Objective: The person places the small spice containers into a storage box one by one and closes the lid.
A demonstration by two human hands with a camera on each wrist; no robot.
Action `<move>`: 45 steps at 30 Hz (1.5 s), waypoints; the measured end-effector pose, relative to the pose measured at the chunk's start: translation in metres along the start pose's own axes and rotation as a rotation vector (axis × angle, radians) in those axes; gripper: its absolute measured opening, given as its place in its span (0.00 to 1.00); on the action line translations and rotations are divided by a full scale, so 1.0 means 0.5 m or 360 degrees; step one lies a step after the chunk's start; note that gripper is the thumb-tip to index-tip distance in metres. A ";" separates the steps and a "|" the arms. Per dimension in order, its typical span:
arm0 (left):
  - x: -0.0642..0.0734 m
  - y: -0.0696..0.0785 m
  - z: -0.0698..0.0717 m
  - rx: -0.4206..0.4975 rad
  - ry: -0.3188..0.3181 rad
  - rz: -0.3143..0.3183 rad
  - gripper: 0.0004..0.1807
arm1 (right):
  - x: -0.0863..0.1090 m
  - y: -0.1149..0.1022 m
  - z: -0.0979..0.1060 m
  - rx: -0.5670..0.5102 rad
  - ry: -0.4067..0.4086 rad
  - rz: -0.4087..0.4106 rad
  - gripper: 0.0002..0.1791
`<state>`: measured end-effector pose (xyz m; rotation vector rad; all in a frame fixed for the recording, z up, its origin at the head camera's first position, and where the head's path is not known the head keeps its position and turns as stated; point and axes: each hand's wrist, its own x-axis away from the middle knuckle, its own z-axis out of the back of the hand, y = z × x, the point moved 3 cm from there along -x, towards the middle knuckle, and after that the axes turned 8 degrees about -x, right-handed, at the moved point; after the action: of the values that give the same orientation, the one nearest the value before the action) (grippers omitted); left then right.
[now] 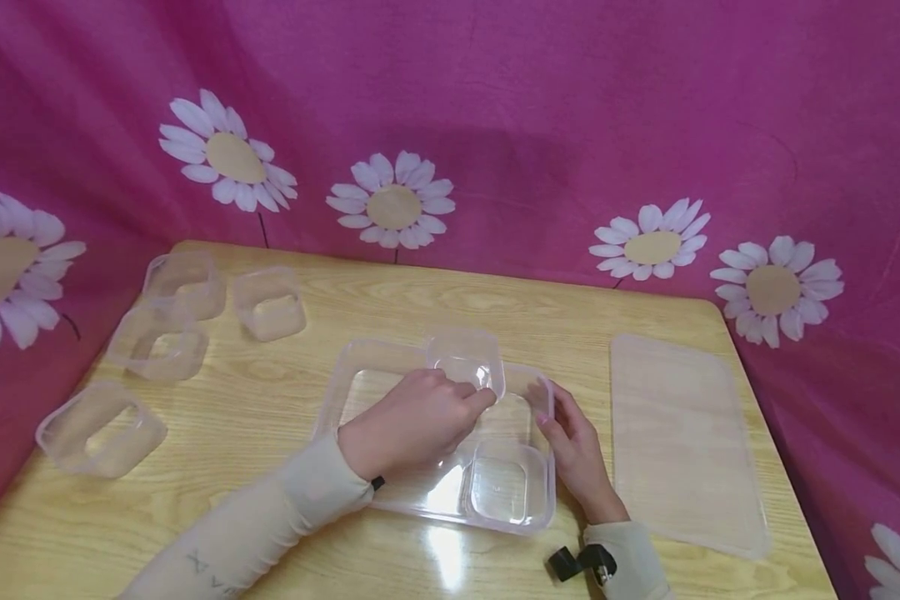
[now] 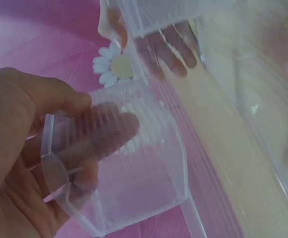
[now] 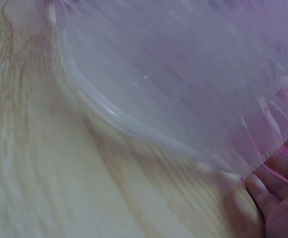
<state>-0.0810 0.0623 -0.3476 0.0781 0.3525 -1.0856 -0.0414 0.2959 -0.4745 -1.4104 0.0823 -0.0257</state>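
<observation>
My left hand (image 1: 423, 417) pinches a small clear plastic container (image 1: 461, 343) by its wall, over the large clear rectangular container (image 1: 345, 367). In the left wrist view the thumb lies on one side of the small container's wall, and the fingers show through the plastic. At the large container's right side, my right hand (image 1: 581, 458) grips the wall, thumb near the rim and fingers outside. Another small clear container (image 1: 506, 483) sits inside the large one, in its near right corner. The right wrist view shows the large container's wall (image 3: 159, 89) close up.
Several small clear containers stand on the left of the wooden table, among them one at the back (image 1: 270, 304) and one nearer (image 1: 101, 433). A flat clear lid (image 1: 686, 442) lies on the right. Pink flowered cloth (image 1: 510, 167) hangs behind the table and along its sides.
</observation>
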 end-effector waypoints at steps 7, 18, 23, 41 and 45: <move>-0.020 0.024 -0.012 -0.0089 -0.0006 -0.0154 0.09 | -0.003 -0.005 -0.005 0.0008 -0.0010 0.0011 0.26; -0.045 0.038 -0.047 -0.0020 -0.0158 -0.0286 0.09 | -0.008 0.002 -0.005 0.0012 0.0007 0.0028 0.25; -0.050 0.019 -0.081 0.0150 -0.0312 -0.0271 0.07 | -0.009 0.001 -0.008 0.0022 -0.0011 0.0044 0.26; -0.067 0.011 -0.122 0.0501 -0.0430 -0.0364 0.12 | -0.004 0.008 0.001 0.0097 0.0044 0.0079 0.22; -0.073 0.017 -0.125 0.0491 -0.0430 -0.0395 0.14 | 0.002 0.007 0.008 0.0161 0.0088 0.0078 0.22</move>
<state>-0.1038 0.1120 -0.3960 0.1628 -0.0526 -1.3724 -0.0402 0.3003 -0.4773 -1.3065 0.1591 -0.0277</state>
